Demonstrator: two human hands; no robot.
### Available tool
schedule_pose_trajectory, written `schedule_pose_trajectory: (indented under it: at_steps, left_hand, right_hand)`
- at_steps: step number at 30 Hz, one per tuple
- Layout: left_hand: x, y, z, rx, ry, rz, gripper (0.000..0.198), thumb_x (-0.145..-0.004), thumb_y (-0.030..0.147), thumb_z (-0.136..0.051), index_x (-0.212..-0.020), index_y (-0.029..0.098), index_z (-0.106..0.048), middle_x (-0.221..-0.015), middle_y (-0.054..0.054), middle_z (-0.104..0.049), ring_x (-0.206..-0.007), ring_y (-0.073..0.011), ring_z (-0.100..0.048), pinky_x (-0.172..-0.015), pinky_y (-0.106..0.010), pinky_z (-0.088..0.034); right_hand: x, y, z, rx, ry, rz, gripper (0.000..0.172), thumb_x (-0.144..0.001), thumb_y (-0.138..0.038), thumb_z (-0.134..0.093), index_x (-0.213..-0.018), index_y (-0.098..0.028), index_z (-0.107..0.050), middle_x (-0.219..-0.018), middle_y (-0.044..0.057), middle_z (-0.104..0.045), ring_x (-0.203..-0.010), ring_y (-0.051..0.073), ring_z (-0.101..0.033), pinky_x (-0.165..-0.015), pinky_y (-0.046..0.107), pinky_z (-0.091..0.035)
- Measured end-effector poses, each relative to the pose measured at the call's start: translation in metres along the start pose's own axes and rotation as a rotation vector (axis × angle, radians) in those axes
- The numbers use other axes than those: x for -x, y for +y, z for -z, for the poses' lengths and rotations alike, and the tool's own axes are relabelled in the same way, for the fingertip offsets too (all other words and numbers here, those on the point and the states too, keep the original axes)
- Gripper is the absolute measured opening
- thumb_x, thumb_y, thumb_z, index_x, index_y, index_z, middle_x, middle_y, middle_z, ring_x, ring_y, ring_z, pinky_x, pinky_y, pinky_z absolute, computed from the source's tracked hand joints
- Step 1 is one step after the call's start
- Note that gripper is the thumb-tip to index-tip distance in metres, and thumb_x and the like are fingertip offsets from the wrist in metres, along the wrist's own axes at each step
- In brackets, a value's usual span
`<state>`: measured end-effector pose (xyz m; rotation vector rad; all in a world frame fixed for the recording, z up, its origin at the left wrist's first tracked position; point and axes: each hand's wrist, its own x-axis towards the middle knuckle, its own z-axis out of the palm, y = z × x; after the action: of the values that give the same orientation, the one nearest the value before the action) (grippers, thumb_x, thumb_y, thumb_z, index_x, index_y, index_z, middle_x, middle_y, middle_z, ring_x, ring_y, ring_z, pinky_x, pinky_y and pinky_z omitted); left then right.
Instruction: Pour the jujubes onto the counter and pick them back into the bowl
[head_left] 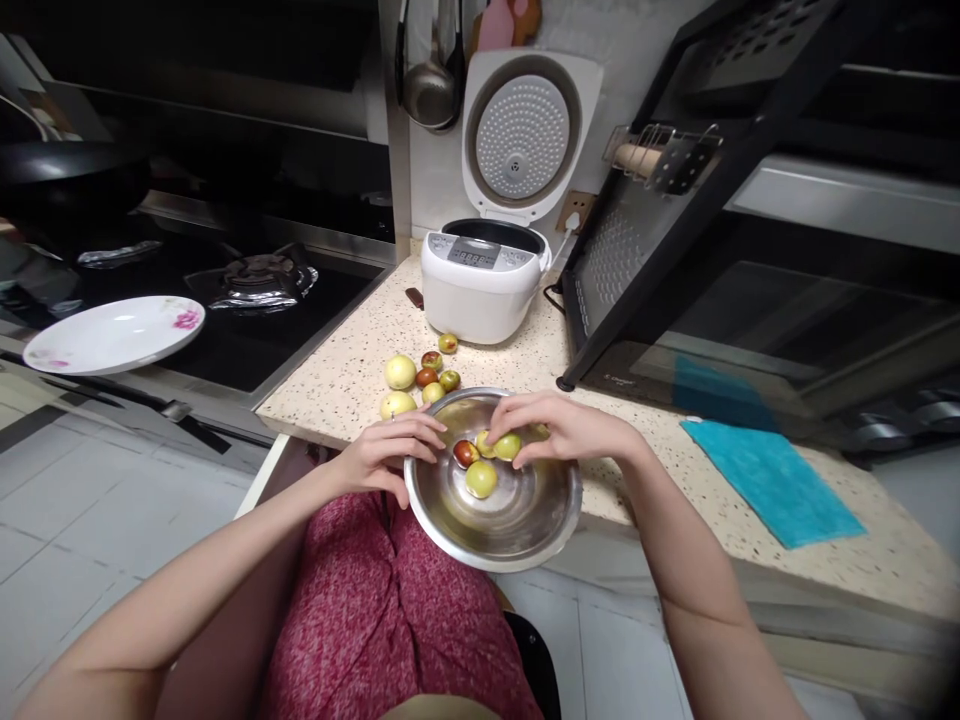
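A steel bowl (525, 520) sits at the counter's front edge, overhanging it. My left hand (394, 447) grips the bowl's left rim, fingers over the edge and thumb outside. Inside the bowl my right hand (541, 422) has its thumb and fingers around a green fruit (508, 446). Beside that fruit lie a red-brown one (466, 454) and a yellow-green one (481, 479). Behind the bowl's left side, several small green and brown fruits (427, 377) rest on the counter, with two larger pale ones (400, 372) next to them.
A white rice cooker (480, 295) stands behind the fruit with its lid raised. To the right are a black oven (810, 330) and a blue cloth (772, 480). On the left, a floral plate (120, 333) lies on the stove (330, 290), with a wok (71, 185) behind it.
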<state>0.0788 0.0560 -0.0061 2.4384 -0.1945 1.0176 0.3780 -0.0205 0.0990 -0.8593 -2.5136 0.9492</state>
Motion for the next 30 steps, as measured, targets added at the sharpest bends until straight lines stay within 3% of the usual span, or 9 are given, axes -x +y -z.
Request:
schedule_pose_trajectory:
  at_steps: [5,11,21,24,30]
  left_hand:
    - [0.002,0.0,0.0,-0.008,0.0,0.004,0.05,-0.09,0.057,-0.064,-0.11,0.012,-0.07,-0.107,-0.015,-0.074,-0.12,-0.028,-0.066,-0.107,-0.05,-0.054]
    - [-0.002,0.002,0.0,-0.022,0.024,-0.002,0.05,-0.091,0.058,-0.063,-0.107,0.012,-0.072,-0.104,-0.015,-0.075,-0.117,-0.0277,-0.068,-0.109,-0.05,-0.053]
    - [-0.003,0.002,0.0,-0.034,0.015,-0.017,0.048,-0.092,0.057,-0.061,-0.107,0.012,-0.071,-0.105,-0.014,-0.074,-0.118,-0.0264,-0.067,-0.111,-0.049,-0.05]
    - [-0.002,0.001,-0.001,-0.009,0.01,-0.009,0.048,-0.091,0.056,-0.063,-0.11,0.013,-0.071,-0.107,-0.015,-0.074,-0.119,-0.027,-0.066,-0.106,-0.048,-0.054]
    - [-0.002,0.0,-0.004,0.019,0.023,-0.001,0.047,-0.088,0.055,-0.067,-0.11,0.013,-0.071,-0.109,-0.015,-0.074,-0.121,-0.0273,-0.065,-0.106,-0.049,-0.054]
  right_hand:
    - [0.006,0.0,-0.003,0.029,-0.083,-0.081,0.024,-0.088,-0.024,-0.075,-0.11,-0.019,-0.069,-0.106,0.005,-0.07,-0.099,0.02,-0.064,-0.089,0.031,-0.048]
    - [0.007,-0.002,-0.005,0.07,-0.14,-0.096,0.007,-0.091,-0.017,-0.07,-0.098,-0.017,-0.069,-0.099,0.005,-0.067,-0.094,0.019,-0.062,-0.086,0.03,-0.048]
    - [0.008,0.002,-0.002,-0.011,-0.116,-0.073,0.016,-0.092,-0.025,-0.071,-0.106,-0.018,-0.072,-0.103,0.006,-0.071,-0.088,0.017,-0.065,-0.08,0.028,-0.05]
    - [0.009,0.004,0.004,-0.022,0.023,-0.07,0.017,-0.093,-0.03,-0.069,-0.104,-0.018,-0.073,-0.102,0.006,-0.074,-0.091,0.018,-0.067,-0.084,0.03,-0.052]
    - [-0.005,0.041,0.009,0.117,0.505,-0.084,0.021,-0.097,-0.036,-0.06,-0.098,-0.019,-0.074,-0.102,0.009,-0.074,-0.095,0.022,-0.069,-0.086,0.037,-0.055]
